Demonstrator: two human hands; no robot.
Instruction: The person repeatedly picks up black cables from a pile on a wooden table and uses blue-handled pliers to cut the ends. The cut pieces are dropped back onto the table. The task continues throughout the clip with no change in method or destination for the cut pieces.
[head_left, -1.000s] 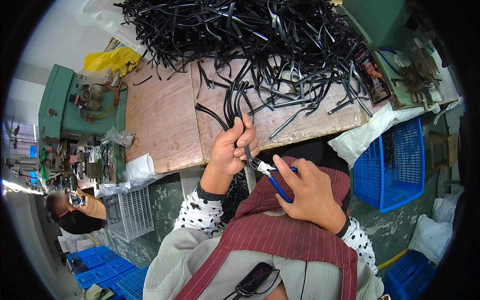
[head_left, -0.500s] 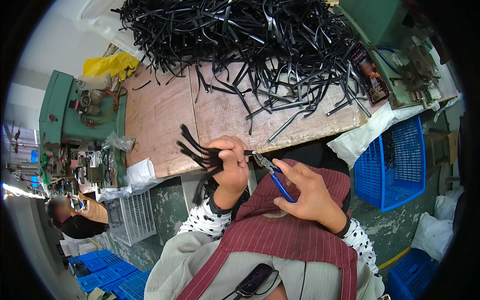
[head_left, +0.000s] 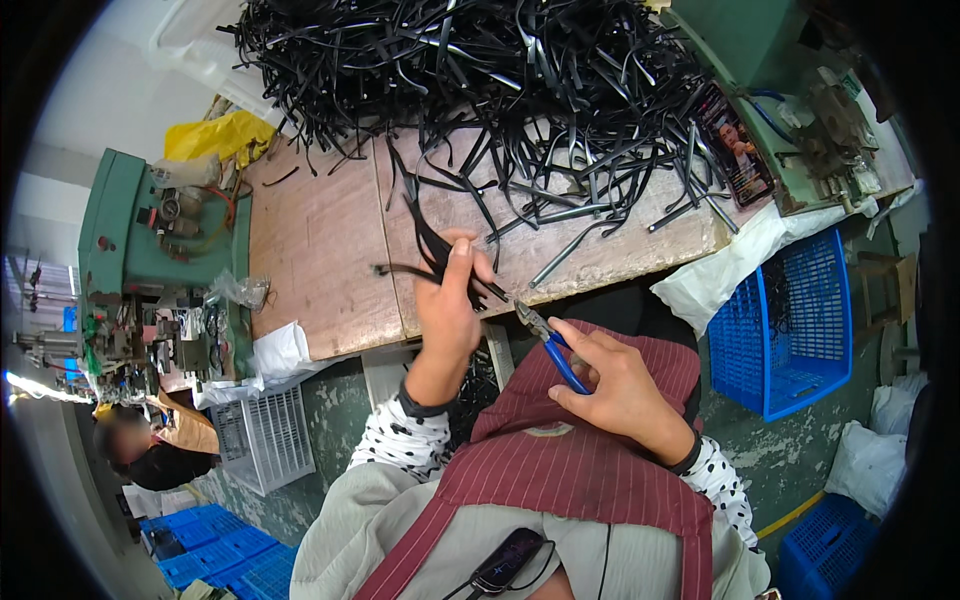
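Currently, left hand holds bundle of black strips above near edge of counter; right hand holds blue-handled pliers just off that edge. Strips probably light, springy, slippery; best gripped mid-length, pliers by handles.

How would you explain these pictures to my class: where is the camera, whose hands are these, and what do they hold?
A camera on the person's head looks down; its wide lens bends straight edges. No robot here: the wearer's own left hand holds a bunch of thin black strips, and the right hand holds blue-handled pliers, their tip near the ends of the strips. On the wooden table lies a large heap of similar dark pieces.
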